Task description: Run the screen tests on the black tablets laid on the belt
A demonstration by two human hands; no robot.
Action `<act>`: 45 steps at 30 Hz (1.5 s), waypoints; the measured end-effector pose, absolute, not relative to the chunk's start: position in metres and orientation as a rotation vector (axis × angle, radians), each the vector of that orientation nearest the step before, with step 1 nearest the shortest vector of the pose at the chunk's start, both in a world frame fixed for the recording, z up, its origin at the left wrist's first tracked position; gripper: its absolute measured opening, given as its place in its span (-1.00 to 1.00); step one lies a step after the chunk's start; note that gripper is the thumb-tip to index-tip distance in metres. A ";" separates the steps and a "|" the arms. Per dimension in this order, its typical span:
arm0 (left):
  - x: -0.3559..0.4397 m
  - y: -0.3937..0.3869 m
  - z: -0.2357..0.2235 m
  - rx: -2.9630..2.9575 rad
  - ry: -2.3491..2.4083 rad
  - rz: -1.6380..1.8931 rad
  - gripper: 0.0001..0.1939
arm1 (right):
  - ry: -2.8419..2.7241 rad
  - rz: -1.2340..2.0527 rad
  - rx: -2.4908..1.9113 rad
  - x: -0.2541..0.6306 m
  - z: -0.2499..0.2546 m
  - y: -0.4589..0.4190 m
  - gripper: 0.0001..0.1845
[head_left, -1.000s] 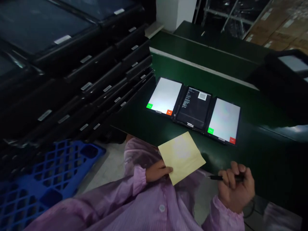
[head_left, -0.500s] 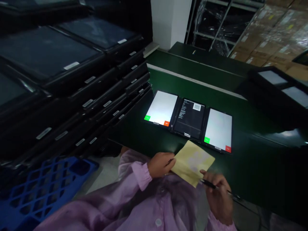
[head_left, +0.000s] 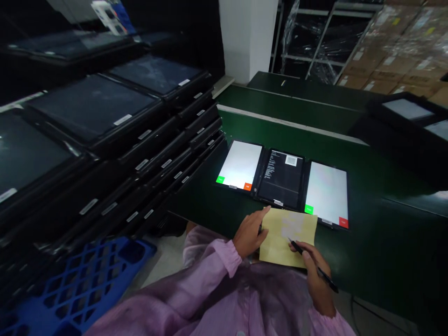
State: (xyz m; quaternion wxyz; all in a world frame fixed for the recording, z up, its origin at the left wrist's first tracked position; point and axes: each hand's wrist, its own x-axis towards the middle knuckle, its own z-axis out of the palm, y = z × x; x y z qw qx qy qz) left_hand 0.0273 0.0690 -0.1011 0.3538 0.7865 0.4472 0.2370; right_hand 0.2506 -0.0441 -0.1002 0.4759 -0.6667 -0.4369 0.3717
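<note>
A yellow sheet of paper (head_left: pixel 280 249) with a paler whitish patch (head_left: pixel 293 225) lies at the front edge of the green tabletop, in front of three tablets. My left hand (head_left: pixel 249 233) holds its left edge, index finger stretched along the top corner and thumb on the paper; a small dark thing shows between those fingers, too hidden to name. In my right hand (head_left: pixel 317 263) is a black pen (head_left: pixel 327 279), closed in the fingers, its tip over the paper near the patch. Beyond stand the left lit tablet (head_left: pixel 241 161), the dark-screened middle tablet (head_left: pixel 280 179) and the right lit tablet (head_left: pixel 326 191).
Stacked tablets in black trays (head_left: pixel 94 107) rise close on my left. Below them is a blue plastic lattice crate (head_left: pixel 80 280). More white-screened devices (head_left: pixel 408 108) lie at the far right. Behind the green table (head_left: pixel 371 252) are wrapped cardboard boxes (head_left: pixel 385 65).
The paper has turned squarer and now lies flatter near the tablets. My left index finger has stretched out along it. My right hand has brought the pen tip over the sheet.
</note>
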 end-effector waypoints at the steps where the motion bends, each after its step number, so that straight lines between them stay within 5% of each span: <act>1: 0.028 0.070 -0.103 2.037 1.157 0.610 -0.24 | -1.042 0.895 -1.612 0.250 -0.099 -0.043 -0.53; 8: 0.026 0.073 -0.110 2.187 1.121 0.544 -0.66 | -0.777 0.769 -1.646 0.243 -0.102 -0.036 -0.49; 24: 0.022 0.067 -0.115 2.306 0.998 0.893 -0.73 | -0.991 0.854 -1.680 0.227 -0.102 -0.039 -0.61; 30: 0.026 0.060 -0.116 2.312 1.306 1.060 -0.79 | -1.065 0.847 -1.697 0.228 -0.114 -0.028 -0.60; 35: 0.029 0.063 -0.111 2.648 0.760 0.779 -0.76 | -1.063 0.811 -1.728 0.226 -0.113 -0.020 -0.57; 45: 0.028 0.065 -0.111 2.638 0.775 0.690 -0.80 | -1.409 0.614 -1.776 0.216 -0.093 -0.008 -0.72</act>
